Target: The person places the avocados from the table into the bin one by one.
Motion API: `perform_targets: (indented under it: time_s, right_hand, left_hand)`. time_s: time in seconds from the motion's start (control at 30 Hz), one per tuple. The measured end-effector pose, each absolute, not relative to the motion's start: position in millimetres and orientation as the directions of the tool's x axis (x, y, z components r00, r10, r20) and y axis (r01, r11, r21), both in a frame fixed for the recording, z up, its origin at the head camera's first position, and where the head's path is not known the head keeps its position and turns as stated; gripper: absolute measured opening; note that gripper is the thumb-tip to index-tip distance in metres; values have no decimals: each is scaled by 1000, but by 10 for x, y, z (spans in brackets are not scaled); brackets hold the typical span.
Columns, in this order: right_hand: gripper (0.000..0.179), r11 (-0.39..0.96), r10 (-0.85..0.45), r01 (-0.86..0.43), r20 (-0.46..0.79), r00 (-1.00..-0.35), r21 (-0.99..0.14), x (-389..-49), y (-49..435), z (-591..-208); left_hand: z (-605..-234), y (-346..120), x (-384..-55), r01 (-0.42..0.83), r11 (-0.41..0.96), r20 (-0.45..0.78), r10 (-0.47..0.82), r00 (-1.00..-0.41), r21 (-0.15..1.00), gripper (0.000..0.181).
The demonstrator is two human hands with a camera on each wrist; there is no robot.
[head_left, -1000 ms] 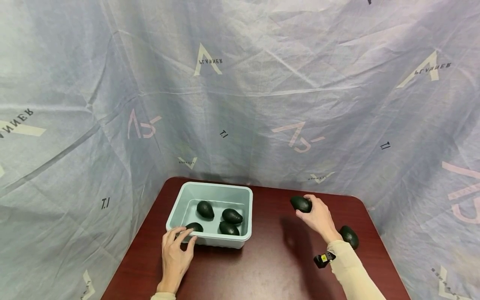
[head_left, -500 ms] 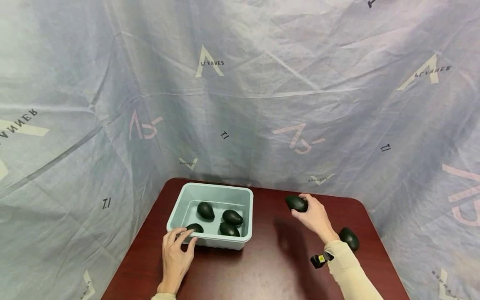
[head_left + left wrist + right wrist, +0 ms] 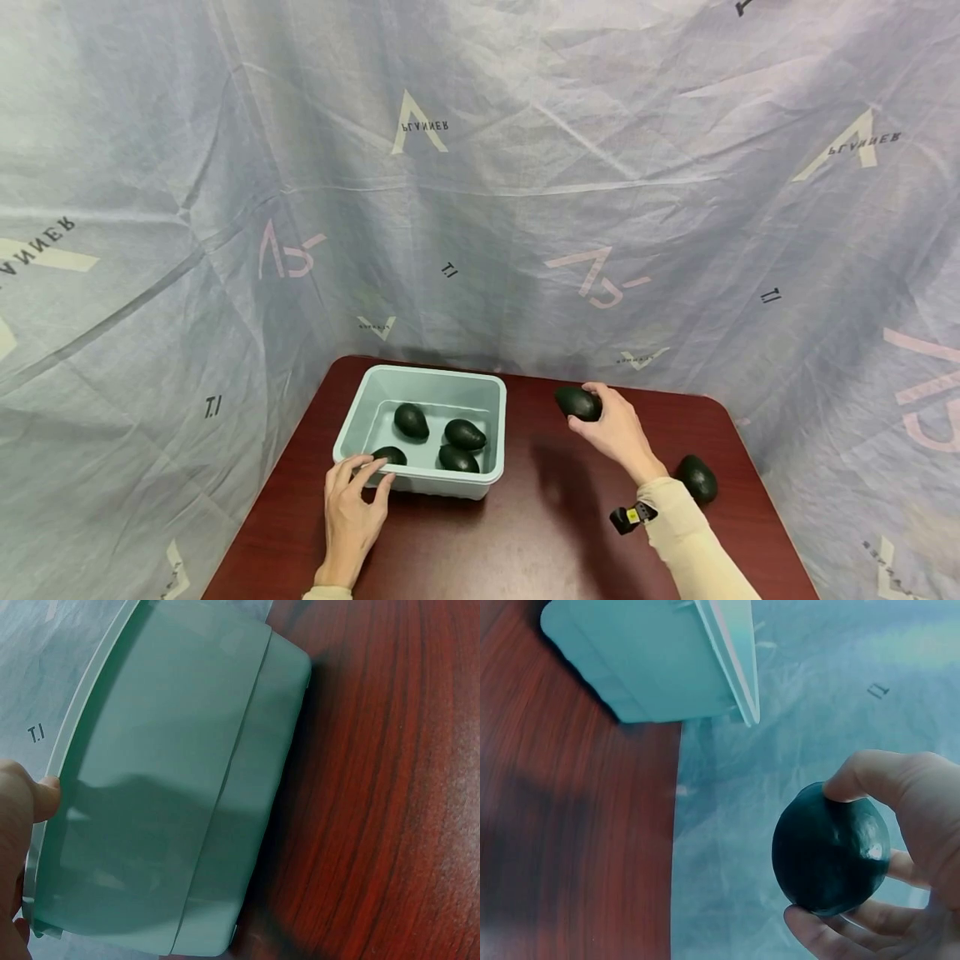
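My right hand (image 3: 618, 433) holds a dark green avocado (image 3: 576, 403) above the table, to the right of a pale green plastic tub (image 3: 442, 477). In the right wrist view, the thumb and fingers curl round this avocado (image 3: 829, 851). The left hand (image 3: 351, 517) pinches the tub's near rim at its left corner; its thumb (image 3: 48, 797) presses the outer side in the left wrist view. Inside the tub lie several avocados (image 3: 410, 422), one partly hidden behind the near rim close to the left fingers. Another avocado (image 3: 697, 478) lies on the table beside the right forearm.
The dark red wooden table (image 3: 517, 533) has rounded far corners. A wrinkled grey printed sheet (image 3: 487, 217) hangs behind and on both sides of it. A small black device (image 3: 630, 517) is strapped to the right wrist.
The right hand has moved left with its avocado, closer to the tub. The left hand stays at the rim, and the other avocados have not moved.
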State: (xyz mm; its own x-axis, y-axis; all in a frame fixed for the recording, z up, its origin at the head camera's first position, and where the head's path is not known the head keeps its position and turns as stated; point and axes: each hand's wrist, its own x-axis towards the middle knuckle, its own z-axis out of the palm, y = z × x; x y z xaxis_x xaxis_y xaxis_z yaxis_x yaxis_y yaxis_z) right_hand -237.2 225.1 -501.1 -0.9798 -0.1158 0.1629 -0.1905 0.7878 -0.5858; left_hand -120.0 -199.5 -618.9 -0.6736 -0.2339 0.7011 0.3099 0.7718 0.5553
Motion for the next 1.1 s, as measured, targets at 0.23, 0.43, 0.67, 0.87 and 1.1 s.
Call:
perform_targets:
  time_s: [0.23, 0.43, 0.67, 0.87, 1.1]
  right_hand:
    - [68, 777, -134, -213, 176, -975, -593, -2369, 2123, -4941]
    - [65, 767, -152, -244, 201, -968, -593, -2390, 1985, -4889]
    - [63, 748, -184, -278, 213, -959, -602, -2395, 1788, -4821]
    - [63, 728, -211, -304, 220, -952, -614, -2390, 1610, -4805]
    - [64, 711, -238, -332, 232, -943, -620, -2382, 1392, -4778]
  left_hand:
    - [-6191, -1996, -1219, 327, 778, 724, -224, -653, 536, 30]
    - [-6186, -2003, -1225, 332, 788, 741, -221, -634, 519, 31]
    - [-6186, -2003, -1221, 330, 781, 731, -223, -644, 530, 31]
    - [-6206, -2001, -1216, 315, 778, 714, -232, -660, 543, 29]
    - [-6202, -1998, -1215, 326, 777, 725, -228, -650, 538, 30]
